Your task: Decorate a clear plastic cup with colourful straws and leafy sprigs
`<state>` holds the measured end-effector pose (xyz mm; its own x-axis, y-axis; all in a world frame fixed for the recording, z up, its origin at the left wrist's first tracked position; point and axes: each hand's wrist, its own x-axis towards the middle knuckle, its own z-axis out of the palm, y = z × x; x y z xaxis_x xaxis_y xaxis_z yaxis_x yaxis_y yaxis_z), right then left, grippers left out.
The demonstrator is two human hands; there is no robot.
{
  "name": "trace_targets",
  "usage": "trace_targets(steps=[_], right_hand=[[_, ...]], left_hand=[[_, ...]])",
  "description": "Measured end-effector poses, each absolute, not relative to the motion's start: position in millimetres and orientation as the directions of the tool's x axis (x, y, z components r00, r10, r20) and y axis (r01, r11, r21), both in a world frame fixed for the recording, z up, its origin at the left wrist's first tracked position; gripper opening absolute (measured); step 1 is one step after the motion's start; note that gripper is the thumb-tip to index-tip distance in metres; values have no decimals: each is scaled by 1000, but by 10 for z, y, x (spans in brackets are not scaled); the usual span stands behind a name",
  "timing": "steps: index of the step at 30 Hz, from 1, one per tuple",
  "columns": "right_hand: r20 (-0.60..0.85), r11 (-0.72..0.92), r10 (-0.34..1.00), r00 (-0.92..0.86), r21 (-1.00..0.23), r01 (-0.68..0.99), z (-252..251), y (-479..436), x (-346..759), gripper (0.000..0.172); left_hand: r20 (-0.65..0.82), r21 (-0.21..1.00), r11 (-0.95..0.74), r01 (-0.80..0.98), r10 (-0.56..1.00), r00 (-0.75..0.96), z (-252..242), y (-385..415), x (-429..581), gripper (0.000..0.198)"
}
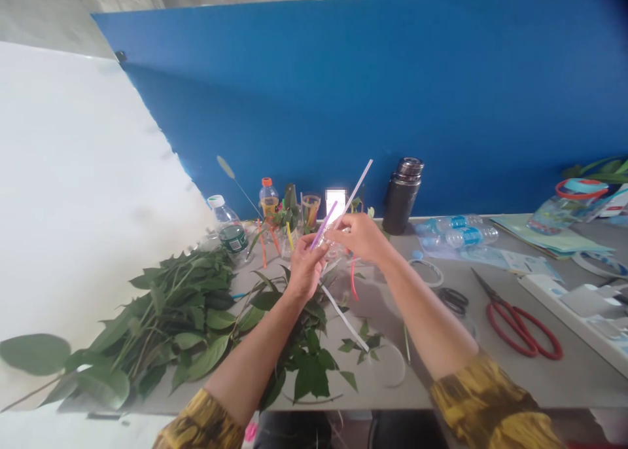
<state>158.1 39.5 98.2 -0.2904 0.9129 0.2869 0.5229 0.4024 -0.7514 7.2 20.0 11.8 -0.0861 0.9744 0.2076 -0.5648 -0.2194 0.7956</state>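
Observation:
My left hand (pixel 307 267) is closed around a purple straw (pixel 322 227) that leans up to the right. Beside it, my right hand (pixel 362 237) pinches a long pale straw (pixel 357 188), which slants higher. Something clear and shiny sits between the hands, too blurred to name. A white strip (pixel 343 317) slopes down from under my left hand towards the table, and whether it is held I cannot tell. Just below my right hand a red strip (pixel 354 280) hangs or lies. Green leaves (pixel 314 367) spread beneath my forearms.
A heap of leafy branches (pixel 181 305) covers the table's left side. Behind stand a green-labelled bottle (pixel 233 235), an orange-capped bottle (pixel 269 201) and a black flask (pixel 402 197). Rightward lie small plastic bottles (pixel 471 235), red-handled scissors (pixel 523 324) and a white power strip (pixel 583 311).

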Motion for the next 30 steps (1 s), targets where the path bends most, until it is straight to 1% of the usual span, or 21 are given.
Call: trace_targets(steps=[4,7,11,15,17,19,22,26,30], right_hand=[[259,406,903,-343,-774,486,993,427,1653,28],[225,399,897,-380,-783,477,1037,414,1693,27],[174,375,903,-394,-768,519,1103,363,1727,27],[165,367,913,-374,-735,570,1129,343,1750,29],[174,372,908,-382,-756,539,1108,359,1748,29],[172,356,906,-388,-803,477,1065,390,1731,31],[172,323,917,-359,-850,416,991,437,1688,33],[206,337,919,-335,-852,401,971,448,1660,33],[210,362,896,-392,-856,369,1033,408,1689,33]], left_hand=[[213,816,-239,-527,971,-110,101,203,78,51],[242,824,-266,-501,964,-113,96,208,75,49],[284,828,-305,-470,952,-117,106,209,68,48],[306,818,-339,-464,941,-147,126,215,57,49],[313,817,-346,-461,938,-150,135,219,51,50],[314,819,-344,-459,938,-143,142,221,48,50],[306,822,-338,-459,941,-145,147,221,47,50],[289,818,-332,-471,943,-163,156,217,49,50],[285,805,-327,-494,945,-162,164,208,57,49]])
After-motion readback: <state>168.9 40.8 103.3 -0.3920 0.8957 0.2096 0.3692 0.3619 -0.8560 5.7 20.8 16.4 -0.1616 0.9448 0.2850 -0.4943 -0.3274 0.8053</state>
